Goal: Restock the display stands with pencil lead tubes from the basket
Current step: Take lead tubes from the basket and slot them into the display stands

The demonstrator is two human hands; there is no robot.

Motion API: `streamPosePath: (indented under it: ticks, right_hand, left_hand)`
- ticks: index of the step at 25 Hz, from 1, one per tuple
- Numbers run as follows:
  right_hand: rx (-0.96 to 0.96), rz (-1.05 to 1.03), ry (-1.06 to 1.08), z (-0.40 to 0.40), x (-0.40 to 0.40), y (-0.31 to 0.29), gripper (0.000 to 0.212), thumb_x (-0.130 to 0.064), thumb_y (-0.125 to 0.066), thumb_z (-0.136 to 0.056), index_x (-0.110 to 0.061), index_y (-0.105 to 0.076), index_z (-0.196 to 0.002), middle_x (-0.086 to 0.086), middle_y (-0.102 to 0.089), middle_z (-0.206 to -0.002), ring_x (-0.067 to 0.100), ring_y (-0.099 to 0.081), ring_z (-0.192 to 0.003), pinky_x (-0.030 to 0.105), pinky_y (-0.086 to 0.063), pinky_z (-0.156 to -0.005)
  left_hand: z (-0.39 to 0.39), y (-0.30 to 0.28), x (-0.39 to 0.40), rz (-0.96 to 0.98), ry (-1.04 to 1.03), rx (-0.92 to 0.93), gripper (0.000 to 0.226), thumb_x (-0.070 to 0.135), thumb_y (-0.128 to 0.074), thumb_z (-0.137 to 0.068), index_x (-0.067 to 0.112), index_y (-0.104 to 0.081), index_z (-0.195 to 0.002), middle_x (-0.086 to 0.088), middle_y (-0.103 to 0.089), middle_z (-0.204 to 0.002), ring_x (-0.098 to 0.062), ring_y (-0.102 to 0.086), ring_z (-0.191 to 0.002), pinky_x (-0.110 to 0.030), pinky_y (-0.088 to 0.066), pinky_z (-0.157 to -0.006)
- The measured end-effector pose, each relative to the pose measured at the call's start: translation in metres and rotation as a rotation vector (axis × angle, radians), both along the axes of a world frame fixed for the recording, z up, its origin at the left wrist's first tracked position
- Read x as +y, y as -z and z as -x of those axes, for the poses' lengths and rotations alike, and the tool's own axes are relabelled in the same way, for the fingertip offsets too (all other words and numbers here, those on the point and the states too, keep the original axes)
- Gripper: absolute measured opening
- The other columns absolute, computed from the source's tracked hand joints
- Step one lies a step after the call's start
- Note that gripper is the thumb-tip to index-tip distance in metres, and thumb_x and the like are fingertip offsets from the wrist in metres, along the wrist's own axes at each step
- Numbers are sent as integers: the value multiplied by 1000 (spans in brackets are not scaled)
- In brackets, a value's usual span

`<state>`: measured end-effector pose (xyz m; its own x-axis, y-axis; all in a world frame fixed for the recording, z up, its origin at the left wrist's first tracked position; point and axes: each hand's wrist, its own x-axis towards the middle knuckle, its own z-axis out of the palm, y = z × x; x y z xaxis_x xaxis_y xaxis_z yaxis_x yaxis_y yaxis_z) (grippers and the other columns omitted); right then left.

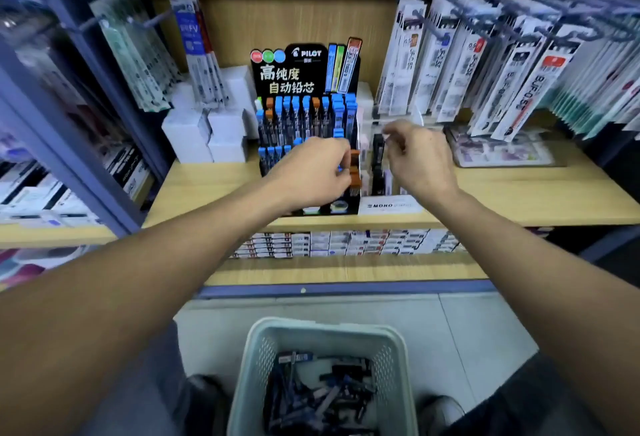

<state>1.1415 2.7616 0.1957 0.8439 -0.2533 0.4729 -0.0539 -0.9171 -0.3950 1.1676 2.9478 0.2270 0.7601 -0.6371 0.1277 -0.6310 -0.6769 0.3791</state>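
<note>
Shop shelf (214, 189) carries the black display stand (304, 89). Left hand (311, 176) pinches orange-capped tubes (355, 172) there; right hand (415, 158) is loosely curled, its hold unclear. Basket (322, 335) sits below.

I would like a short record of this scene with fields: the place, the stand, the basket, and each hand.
place: stationery shop shelf, light wood
stand: black Pilot display stand holding upright lead tubes with blue and orange caps
second stand: Mono display stand to its right
basket: pale green basket on the floor, lead tubes inside
left hand: fingers curled at the front rows of the Pilot stand, holding tubes
right hand: over the Mono stand, fingers curled; blurred
</note>
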Motion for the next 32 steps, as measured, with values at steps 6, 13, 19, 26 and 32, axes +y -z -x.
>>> streamPosePath:
  ticks: [6, 13, 19, 26, 32]
  right_hand:
    - [618, -36, -372, 84, 69, 63, 20, -5, -57, -85, -14, -75, -86, 0, -73, -81, 16, -69, -74, 28, -55, -71]
    - [1201, 88, -404, 149, 106, 247, 27, -16, -66, -89, -7, -63, -115, 14, -65, -116, 31, -63, -103, 35, -55, -85]
    - [1196, 74, -265, 173, 99, 327, 69, -6, -64, -85, -2, -32, -146, 20, -43, -143, 35, -47, -130, 39, -44, -107]
    - [1108, 192, -208, 188, 106, 364, 89, -11, -75, -77, -2, -23, -148, 16, -35, -141, 33, -37, -130, 42, -42, -108]
    - [1104, 114, -219, 188, 105, 372, 81, -13, -75, -77, -8, -29, -144, 19, -33, -142, 36, -35, -132, 40, -42, -107]
  left_hand:
    - [87, 118, 36, -630, 292, 215, 13, 17, -55, -88, 8, -65, -92, -11, -65, -89, -30, -60, -78, -37, -53, -67]
    - [138, 270, 85, -717, -51, 680, 21, 12, -61, -94, 2, -65, -112, -16, -62, -104, -30, -63, -97, -33, -45, -73]
    - [156, 342, 77, -562, -299, 747, 64, 25, -74, -88, -5, -44, -136, -18, -55, -128, -36, -54, -124, -39, -47, -97]
    - [184, 382, 49, -636, -101, 609, 103, 49, -83, -74, 9, -24, -148, -15, -32, -145, -38, -33, -136, -56, -39, -105]
    - [181, 397, 40, -717, -135, 504, 82, 40, -77, -80, 13, -32, -143, -13, -36, -143, -36, -32, -133, -55, -30, -107]
